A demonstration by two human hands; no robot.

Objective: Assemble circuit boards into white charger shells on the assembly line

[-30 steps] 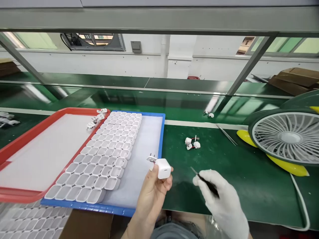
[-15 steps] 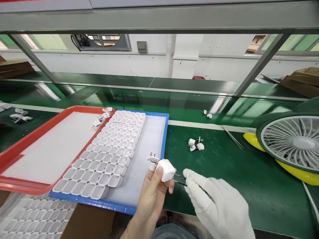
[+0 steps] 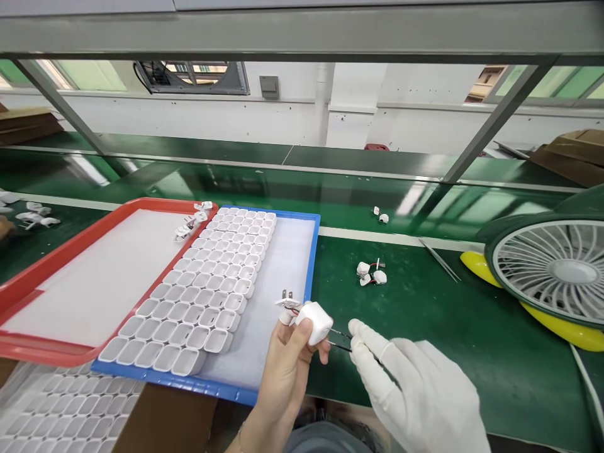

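My left hand (image 3: 289,358) is closed around a white plug charger housing (image 3: 315,322), held above the front edge of the bench. A plug cap with two metal prongs (image 3: 287,302) hangs out of its left side on short red and dark wires. My right hand (image 3: 410,371), in a white glove, is closed on a pair of tweezers (image 3: 341,340). The tweezer tips reach the right face of the housing; whether they pass inside is hidden. Beside my left hand lies a blue tray (image 3: 314,251) with rows of open white housings (image 3: 186,362).
Wired plug parts (image 3: 372,274) lie on the green bench (image 3: 425,302), near another pair of tweezers (image 3: 440,259). A fan (image 3: 557,270) stands at right. A red tray (image 3: 14,352) overlaps the left side. Small white parts (image 3: 380,215) rest on the far green strip. Another person's hand (image 3: 4,226) shows at far left.
The small white parts on the far strip have shifted left. Another person's hand has come in at the left edge. My hands, housing and tweezers have barely moved.
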